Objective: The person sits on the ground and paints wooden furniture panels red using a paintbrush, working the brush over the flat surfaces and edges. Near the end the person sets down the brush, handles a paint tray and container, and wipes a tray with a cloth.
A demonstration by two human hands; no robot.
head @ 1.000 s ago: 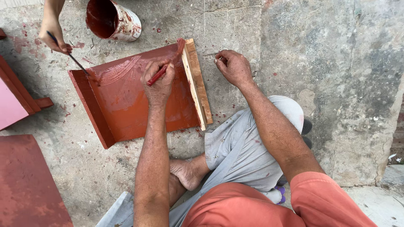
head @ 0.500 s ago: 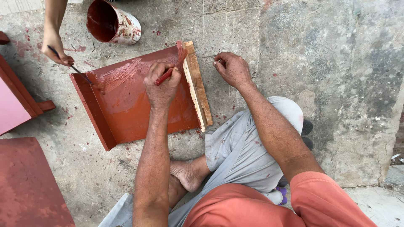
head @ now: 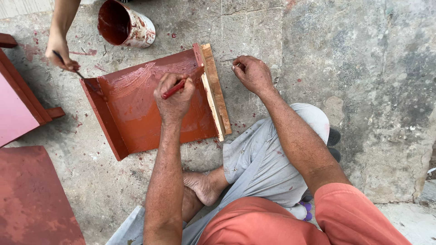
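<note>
A red-painted wooden panel (head: 145, 113) with raised side rims lies on the concrete floor. My left hand (head: 175, 97) is over its right part, closed on a red-handled paintbrush (head: 181, 84) whose tip points at the panel's right rim (head: 200, 59). The outer face of that rim is bare wood (head: 217, 95). My right hand (head: 252, 72) rests on the floor just right of the rim, fingers curled with nothing seen in them. Another person's hand (head: 59, 50) at the upper left holds a thin brush (head: 68, 66) against the panel's left rim.
A paint can (head: 125, 25) with dark red paint stands tipped on the floor behind the panel. More red-painted pieces lie at the left (head: 20, 109) and lower left (head: 32, 199). My bent leg in grey trousers (head: 268, 159) and bare foot (head: 202, 186) are below the panel.
My left hand has shifted slightly along the panel's right side with the brush. The other person's hand has come down to the panel's left rim. My right hand has stayed put.
</note>
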